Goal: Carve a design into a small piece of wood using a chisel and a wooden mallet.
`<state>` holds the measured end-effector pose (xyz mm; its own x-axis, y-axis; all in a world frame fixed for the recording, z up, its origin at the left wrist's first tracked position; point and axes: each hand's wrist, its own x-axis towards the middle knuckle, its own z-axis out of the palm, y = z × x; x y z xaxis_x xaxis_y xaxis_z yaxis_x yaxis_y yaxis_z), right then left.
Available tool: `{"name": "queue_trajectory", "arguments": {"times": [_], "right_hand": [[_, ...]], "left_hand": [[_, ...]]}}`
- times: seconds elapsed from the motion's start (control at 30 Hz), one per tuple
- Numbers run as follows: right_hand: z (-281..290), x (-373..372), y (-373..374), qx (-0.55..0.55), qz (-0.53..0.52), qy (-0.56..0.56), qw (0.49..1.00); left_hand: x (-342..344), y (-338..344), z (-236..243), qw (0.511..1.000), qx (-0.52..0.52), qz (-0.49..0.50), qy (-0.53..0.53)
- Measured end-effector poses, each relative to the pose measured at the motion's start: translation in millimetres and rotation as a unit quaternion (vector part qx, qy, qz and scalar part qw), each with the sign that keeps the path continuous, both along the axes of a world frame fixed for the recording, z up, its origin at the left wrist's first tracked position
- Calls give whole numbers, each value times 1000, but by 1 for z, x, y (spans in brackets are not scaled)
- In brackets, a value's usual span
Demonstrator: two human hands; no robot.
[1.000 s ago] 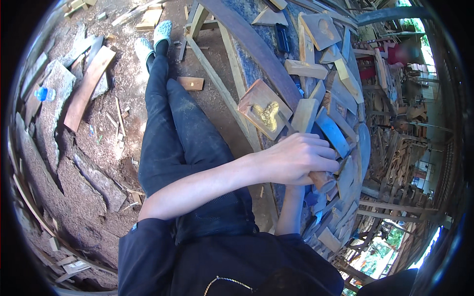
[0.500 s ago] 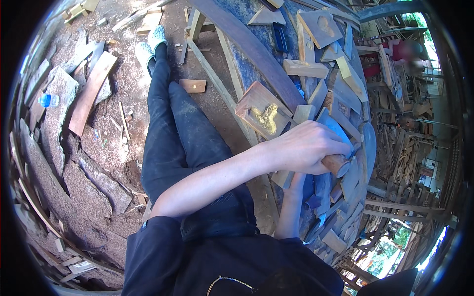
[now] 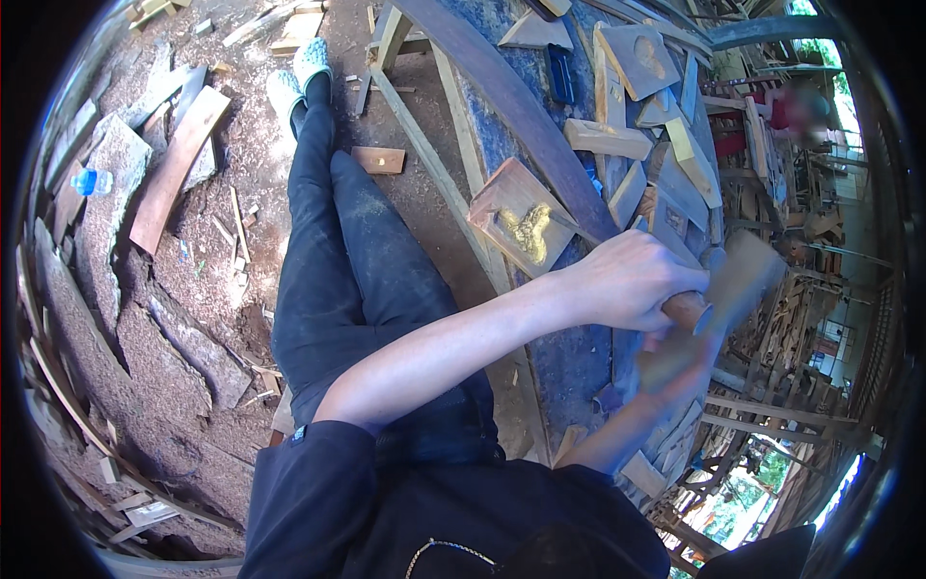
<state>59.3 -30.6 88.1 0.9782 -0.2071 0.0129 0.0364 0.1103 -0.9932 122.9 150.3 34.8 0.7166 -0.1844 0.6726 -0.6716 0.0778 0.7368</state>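
Observation:
My left hand (image 3: 648,280) is closed around the wooden handle (image 3: 687,311) of a chisel. Its thin metal shaft (image 3: 577,230) points at a square wooden block (image 3: 503,186), where a pale yellow hollow (image 3: 529,234) is cut into the darker face. The tip appears to meet the hollow's edge. Beyond the handle's end, my right hand (image 3: 687,359) grips a wooden mallet (image 3: 750,278), raised and smeared by motion. Its fingers are partly hidden. The block lies on the worn blue-grey bench (image 3: 569,372).
A long dark plank (image 3: 526,116) crosses the bench. Wood offcuts (image 3: 608,138), a second hollowed block (image 3: 639,60) and a dark blue tray-like object (image 3: 559,74) lie beyond. Planks (image 3: 180,169) and a bottle (image 3: 92,181) are on the ground at left. Another person (image 3: 786,106) is at far right.
My right hand has come up from below the chisel handle, swinging the mallet into view at the right. My left hand still holds the chisel at the block; the whole view has shifted slightly.

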Motion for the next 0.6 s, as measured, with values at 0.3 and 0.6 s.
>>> {"name": "queue_trajectory", "arguments": {"times": [0.3, 0.6], "right_hand": [[58, -6, -47, -372, 120, -29, 920], [66, 8, -29, -456, -4, -161, 875]], "left_hand": [[20, -12, 5, 996, -25, 81, 31], [38, -32, 7, 993, 39, 105, 47]]}}
